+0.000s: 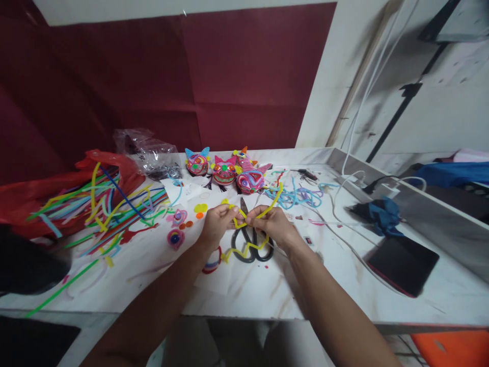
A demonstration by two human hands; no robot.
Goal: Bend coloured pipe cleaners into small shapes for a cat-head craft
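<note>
Yellow pipe cleaner (274, 200), bent, is pinched in fingers of both left hand (216, 223) and right hand (275, 224) above scissors (250, 236) on bench (267, 293), presumably to steady the bend.

A craft workspace: pipe cleaners (122, 192), scissors (250, 235) and bright animal heads (223, 172) crowd a marbled table (275, 298).

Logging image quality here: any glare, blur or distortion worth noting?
Head view: glints on the clear plastic bag; head view: the dark object at the left edge is soft, while the yellow pipe cleaner near center reads more clearly; head view: wide-angle stretch toward the edges, and dim light with soft shadows.
</note>
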